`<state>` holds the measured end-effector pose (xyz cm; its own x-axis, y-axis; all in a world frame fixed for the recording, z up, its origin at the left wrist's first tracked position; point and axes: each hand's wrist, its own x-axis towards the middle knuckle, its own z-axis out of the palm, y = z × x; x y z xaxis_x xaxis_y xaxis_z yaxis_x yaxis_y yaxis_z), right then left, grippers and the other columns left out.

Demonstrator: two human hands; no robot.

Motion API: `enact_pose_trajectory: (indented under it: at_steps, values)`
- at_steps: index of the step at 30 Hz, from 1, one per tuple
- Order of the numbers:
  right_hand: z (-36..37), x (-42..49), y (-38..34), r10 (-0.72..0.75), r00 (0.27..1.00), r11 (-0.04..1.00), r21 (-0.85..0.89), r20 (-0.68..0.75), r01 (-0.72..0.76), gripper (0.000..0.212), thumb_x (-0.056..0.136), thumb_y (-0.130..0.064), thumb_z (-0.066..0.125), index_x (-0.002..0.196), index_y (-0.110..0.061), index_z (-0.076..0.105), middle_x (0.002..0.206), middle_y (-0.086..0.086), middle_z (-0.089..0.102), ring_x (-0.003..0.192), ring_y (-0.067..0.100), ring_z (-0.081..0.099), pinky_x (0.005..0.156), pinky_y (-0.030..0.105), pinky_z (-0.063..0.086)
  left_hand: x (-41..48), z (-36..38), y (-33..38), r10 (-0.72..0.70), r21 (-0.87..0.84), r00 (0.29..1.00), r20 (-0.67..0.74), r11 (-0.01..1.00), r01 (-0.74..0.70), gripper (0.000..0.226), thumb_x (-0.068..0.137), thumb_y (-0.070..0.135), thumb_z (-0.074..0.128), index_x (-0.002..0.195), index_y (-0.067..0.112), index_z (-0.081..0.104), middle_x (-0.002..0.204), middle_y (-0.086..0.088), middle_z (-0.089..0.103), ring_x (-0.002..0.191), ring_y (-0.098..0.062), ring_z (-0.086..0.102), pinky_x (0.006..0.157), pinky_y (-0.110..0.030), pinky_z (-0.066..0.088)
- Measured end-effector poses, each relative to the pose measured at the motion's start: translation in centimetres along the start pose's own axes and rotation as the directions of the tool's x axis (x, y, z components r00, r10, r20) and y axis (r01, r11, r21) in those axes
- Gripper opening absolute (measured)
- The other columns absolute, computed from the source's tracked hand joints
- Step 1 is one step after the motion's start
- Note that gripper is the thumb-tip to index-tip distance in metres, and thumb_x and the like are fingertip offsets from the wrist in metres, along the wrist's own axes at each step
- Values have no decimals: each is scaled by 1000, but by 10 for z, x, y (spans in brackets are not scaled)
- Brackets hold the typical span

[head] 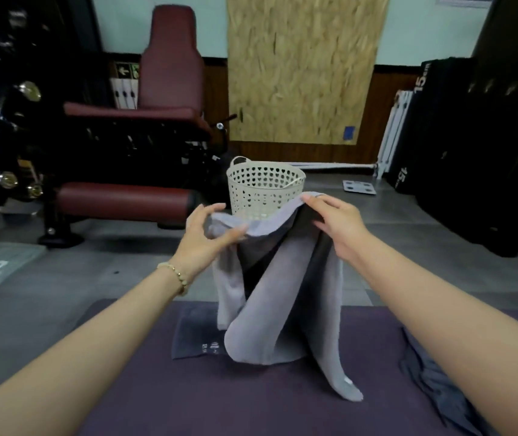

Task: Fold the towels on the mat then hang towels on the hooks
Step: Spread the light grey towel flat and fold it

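Note:
A light grey towel [286, 297] hangs in the air over the purple mat [188, 394], its lower folds touching the mat. My left hand [202, 239] pinches its top left corner and my right hand [339, 225] grips its top right edge. Under it, a dark grey folded towel [193, 336] lies flat on the mat. Another dark grey towel [430, 379] lies crumpled at the mat's right side, partly hidden by my right forearm. No hooks are in view.
A cream perforated laundry basket [265, 187] stands on the grey floor just beyond the mat. A maroon padded gym bench [132, 121] is at the left, black stacked mats [471, 146] at the right, and a chipboard panel [305, 67] leans on the far wall.

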<state>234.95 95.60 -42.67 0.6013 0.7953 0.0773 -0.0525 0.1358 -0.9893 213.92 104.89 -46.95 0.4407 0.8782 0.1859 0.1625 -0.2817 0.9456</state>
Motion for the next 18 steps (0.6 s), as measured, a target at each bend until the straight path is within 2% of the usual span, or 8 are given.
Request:
enact_pose_trajectory:
  at_steps: [3,6,9,10,12,15,17,18]
  values:
    - [10,-5,2,107,994,991,84,0,-106,9,84,-21,72,92,-19,69,113,1,68,105,10,61,90,27,46,-18,-14,-2,220,111,975,20,969,-221,65,67,21,84,123,22,51,141,3,36,121,-5,48,102,-17,39]
    - [11,-13,4,147,986,986,68,74,-152,22,85,-22,70,106,-17,67,116,1,67,107,11,61,92,28,44,-20,-25,-4,270,229,962,31,935,-270,36,73,20,80,104,12,62,106,-5,66,95,-10,62,86,-17,51]
    - [2,-21,7,173,981,983,44,88,-177,29,85,-23,70,113,-17,66,112,-1,67,105,11,60,94,28,44,-19,-29,1,292,295,956,30,911,-288,29,81,28,74,83,0,68,80,-14,70,71,-11,56,70,-35,53]
    - [-3,-23,8,193,978,980,34,76,-195,26,85,-24,69,111,-19,65,109,-2,67,103,10,60,93,27,44,-19,-28,5,302,290,953,14,911,-293,32,83,31,71,80,-1,67,75,-15,69,67,-10,52,66,-36,51]
    - [-16,-26,13,252,967,967,-36,44,-250,14,86,-26,68,99,-22,65,102,-4,66,95,9,60,88,24,46,-22,-23,16,313,241,949,-42,925,-295,29,87,31,67,72,5,65,65,-4,62,60,-4,45,57,-26,43]
    - [-32,-33,22,306,951,911,-278,-39,-305,13,83,-30,71,89,-21,63,89,-4,62,77,8,57,69,20,48,-27,-12,32,244,75,967,-71,968,-239,18,92,28,60,77,19,62,74,10,61,60,9,52,60,-7,41]
    - [-35,-40,24,244,970,889,-394,-21,-232,25,84,-40,67,96,-19,61,88,-6,56,76,9,52,68,21,45,-26,-3,36,217,48,976,-35,975,-215,21,94,30,57,83,13,60,82,4,64,71,4,58,66,-11,46]
    - [-33,-45,23,215,976,890,-420,37,-180,35,86,-47,63,106,-19,58,96,-7,55,85,10,53,76,23,45,-26,2,36,215,76,977,3,974,-214,29,94,32,56,86,5,59,86,-5,66,77,-6,60,72,-18,50]
